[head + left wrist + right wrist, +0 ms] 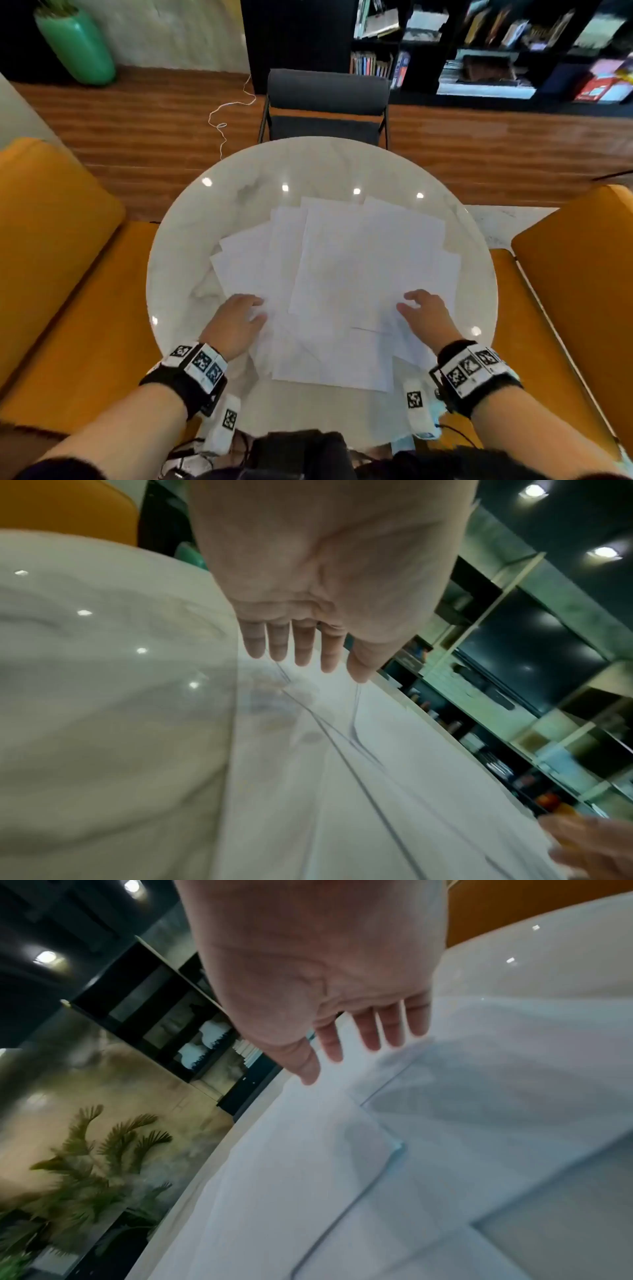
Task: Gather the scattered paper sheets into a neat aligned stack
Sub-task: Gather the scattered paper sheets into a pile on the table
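Note:
Several white paper sheets [342, 274] lie fanned and overlapping at odd angles on a round white marble table [191, 219]. My left hand [239, 318] hovers palm down over the pile's near left edge, with its fingers [301, 645] straight just above the sheets [377, 791]. My right hand [424, 315] hovers over the near right part of the pile, its fingers [373, 1031] straight and spread above the paper [479, 1123]. Neither hand holds a sheet.
Orange padded seats [51, 240] flank the table left and right. A dark chair [325, 102] stands at the far side, with a bookshelf [496, 44] behind it. A green vase [77, 48] stands far left, and a white cord [226, 113] lies on the wooden floor.

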`<state>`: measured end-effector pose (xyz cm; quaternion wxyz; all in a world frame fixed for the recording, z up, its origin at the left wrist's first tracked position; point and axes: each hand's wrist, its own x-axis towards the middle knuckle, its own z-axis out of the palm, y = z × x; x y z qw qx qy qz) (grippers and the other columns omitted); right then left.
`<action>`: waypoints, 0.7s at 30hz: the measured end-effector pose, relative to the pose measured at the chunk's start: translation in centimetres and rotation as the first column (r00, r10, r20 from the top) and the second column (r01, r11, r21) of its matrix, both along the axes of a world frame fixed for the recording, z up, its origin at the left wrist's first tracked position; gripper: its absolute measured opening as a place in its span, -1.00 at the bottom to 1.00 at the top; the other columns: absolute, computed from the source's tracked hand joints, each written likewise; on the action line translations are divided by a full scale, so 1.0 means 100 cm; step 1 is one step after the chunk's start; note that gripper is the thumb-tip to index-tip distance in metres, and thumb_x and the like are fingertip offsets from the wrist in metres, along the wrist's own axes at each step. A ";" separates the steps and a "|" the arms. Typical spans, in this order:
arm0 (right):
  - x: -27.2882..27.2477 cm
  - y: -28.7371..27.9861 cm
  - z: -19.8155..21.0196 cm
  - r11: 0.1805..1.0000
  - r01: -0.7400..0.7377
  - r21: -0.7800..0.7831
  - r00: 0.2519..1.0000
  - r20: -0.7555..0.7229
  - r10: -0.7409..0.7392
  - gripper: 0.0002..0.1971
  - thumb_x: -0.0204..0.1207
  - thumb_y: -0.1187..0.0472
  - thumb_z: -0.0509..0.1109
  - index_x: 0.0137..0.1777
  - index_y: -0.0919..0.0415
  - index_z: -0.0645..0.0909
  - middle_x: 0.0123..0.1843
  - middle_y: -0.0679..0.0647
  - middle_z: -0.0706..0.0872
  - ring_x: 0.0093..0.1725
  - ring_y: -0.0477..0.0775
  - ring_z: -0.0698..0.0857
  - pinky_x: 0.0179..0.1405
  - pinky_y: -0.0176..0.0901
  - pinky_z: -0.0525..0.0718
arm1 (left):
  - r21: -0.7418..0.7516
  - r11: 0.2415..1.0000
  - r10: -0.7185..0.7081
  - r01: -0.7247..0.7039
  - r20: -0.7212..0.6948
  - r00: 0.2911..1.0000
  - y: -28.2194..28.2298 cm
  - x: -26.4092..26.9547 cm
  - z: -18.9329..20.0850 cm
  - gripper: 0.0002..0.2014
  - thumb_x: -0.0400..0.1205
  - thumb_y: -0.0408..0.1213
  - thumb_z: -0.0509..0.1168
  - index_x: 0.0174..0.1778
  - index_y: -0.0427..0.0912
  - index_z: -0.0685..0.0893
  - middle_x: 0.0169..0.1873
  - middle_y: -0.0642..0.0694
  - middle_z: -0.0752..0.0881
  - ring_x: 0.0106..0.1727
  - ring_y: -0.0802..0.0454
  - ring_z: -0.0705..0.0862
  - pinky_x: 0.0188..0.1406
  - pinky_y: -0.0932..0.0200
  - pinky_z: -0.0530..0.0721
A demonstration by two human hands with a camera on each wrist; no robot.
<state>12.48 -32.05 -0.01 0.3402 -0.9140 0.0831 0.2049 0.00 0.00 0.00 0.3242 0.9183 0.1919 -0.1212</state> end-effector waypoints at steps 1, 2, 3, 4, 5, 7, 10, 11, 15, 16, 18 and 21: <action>0.010 0.002 -0.004 0.998 0.047 -0.041 0.999 -0.009 -0.047 -0.54 0.50 0.02 0.41 0.38 0.13 0.55 0.40 0.28 0.55 0.33 0.29 0.60 0.37 0.08 0.54 | -0.023 0.999 0.043 -0.043 -0.003 0.999 -0.004 0.010 -0.003 -0.56 0.65 -0.14 0.27 0.44 -0.20 0.52 0.46 -0.19 0.54 0.50 -0.11 0.46 0.52 0.12 0.31; 0.022 0.004 -0.005 0.990 0.096 -0.106 0.995 -0.027 -0.099 -0.45 0.48 -0.03 0.41 0.45 0.11 0.47 0.43 0.29 0.51 0.39 0.33 0.54 0.41 0.14 0.51 | -0.051 0.994 0.099 -0.099 -0.013 0.995 -0.006 0.020 -0.004 -0.52 0.65 -0.14 0.27 0.48 -0.21 0.48 0.49 -0.19 0.51 0.53 -0.11 0.43 0.54 0.11 0.30; 0.028 0.007 -0.004 0.982 0.127 -0.139 0.989 -0.057 -0.136 -0.39 0.48 -0.06 0.40 0.51 0.10 0.41 0.45 0.29 0.47 0.44 0.35 0.48 0.43 0.18 0.47 | -0.085 0.985 0.150 -0.153 -0.039 0.988 -0.007 0.028 -0.005 -0.49 0.64 -0.12 0.28 0.51 -0.21 0.45 0.51 -0.19 0.48 0.55 -0.12 0.42 0.57 0.07 0.30; 0.038 0.010 -0.003 0.980 0.131 -0.149 0.987 -0.077 -0.143 -0.34 0.47 -0.08 0.41 0.54 0.09 0.35 0.47 0.29 0.44 0.47 0.36 0.42 0.44 0.21 0.44 | -0.120 0.971 0.201 -0.208 -0.065 0.977 -0.009 0.038 -0.005 -0.45 0.63 -0.10 0.28 0.53 -0.20 0.43 0.53 -0.20 0.46 0.55 -0.14 0.42 0.58 0.02 0.32; 0.045 0.013 -0.005 0.981 0.131 -0.145 0.986 -0.088 -0.144 -0.31 0.46 -0.09 0.42 0.55 0.09 0.32 0.48 0.29 0.42 0.49 0.36 0.38 0.45 0.22 0.43 | -0.143 0.951 0.263 -0.274 -0.093 0.960 -0.008 0.046 -0.008 -0.42 0.61 -0.07 0.28 0.55 -0.18 0.40 0.55 -0.20 0.44 0.55 -0.15 0.43 0.57 -0.02 0.34; 0.061 0.021 -0.008 0.986 0.134 -0.098 0.985 -0.097 -0.143 -0.27 0.44 -0.08 0.45 0.57 0.10 0.29 0.49 0.28 0.40 0.51 0.35 0.36 0.43 0.23 0.42 | -0.196 0.888 0.399 -0.416 -0.123 0.909 -0.008 0.058 -0.011 -0.40 0.61 -0.07 0.29 0.57 -0.15 0.37 0.57 -0.21 0.40 0.53 -0.16 0.44 0.55 -0.01 0.37; 0.072 0.037 -0.012 0.995 0.061 -0.074 0.993 -0.099 -0.068 -0.25 0.39 -0.09 0.49 0.55 0.08 0.34 0.48 0.26 0.43 0.49 0.33 0.41 0.43 0.18 0.43 | -0.263 0.774 0.552 -0.576 -0.166 0.817 -0.010 0.070 -0.014 -0.37 0.60 -0.07 0.29 0.59 -0.15 0.32 0.57 -0.18 0.35 0.51 -0.16 0.45 0.49 0.03 0.42; 0.072 0.042 -0.013 0.996 -0.004 -0.094 0.996 -0.091 -0.005 -0.26 0.37 -0.10 0.51 0.54 0.07 0.38 0.45 0.24 0.45 0.46 0.32 0.45 0.42 0.15 0.45 | -0.281 0.744 0.576 -0.606 -0.190 0.795 -0.012 0.074 -0.015 -0.35 0.59 -0.05 0.30 0.59 -0.13 0.31 0.57 -0.18 0.33 0.50 -0.17 0.46 0.48 -0.01 0.45; 0.065 0.050 -0.016 0.943 -0.234 -0.237 0.972 -0.054 0.228 -0.28 0.36 -0.07 0.51 0.53 0.00 0.37 0.44 0.17 0.45 0.45 0.26 0.43 0.40 0.14 0.48 | -0.305 0.748 0.536 -0.589 -0.244 0.808 -0.018 0.083 -0.015 -0.37 0.58 -0.03 0.30 0.57 -0.12 0.36 0.52 -0.17 0.42 0.46 -0.14 0.50 0.48 -0.06 0.47; 0.063 0.051 -0.016 0.932 -0.243 -0.268 0.970 -0.044 0.240 -0.25 0.36 -0.07 0.51 0.55 0.00 0.33 0.45 0.17 0.43 0.45 0.26 0.41 0.39 0.15 0.46 | -0.312 0.752 0.531 -0.580 -0.234 0.814 -0.020 0.084 -0.015 -0.39 0.59 -0.04 0.30 0.55 -0.12 0.39 0.49 -0.17 0.47 0.45 -0.13 0.51 0.48 -0.04 0.47; 0.063 0.054 -0.016 0.927 -0.189 -0.323 0.981 -0.027 0.191 -0.17 0.32 -0.10 0.52 0.58 0.00 0.26 0.47 0.20 0.40 0.45 0.29 0.41 0.38 0.17 0.44 | -0.244 0.766 0.562 -0.595 -0.197 0.804 -0.017 0.086 -0.014 -0.44 0.59 -0.06 0.30 0.52 -0.13 0.45 0.46 -0.19 0.52 0.43 -0.17 0.53 0.45 0.00 0.48; 0.065 0.055 -0.013 0.942 -0.010 -0.335 0.998 -0.054 -0.009 -0.04 0.25 -0.11 0.57 0.60 0.03 0.17 0.51 0.26 0.32 0.48 0.36 0.35 0.41 0.24 0.37 | -0.062 0.696 0.702 -0.715 -0.148 0.696 -0.007 0.078 -0.007 -0.42 0.54 -0.04 0.31 0.50 -0.09 0.49 0.48 -0.25 0.46 0.45 -0.31 0.49 0.42 -0.12 0.47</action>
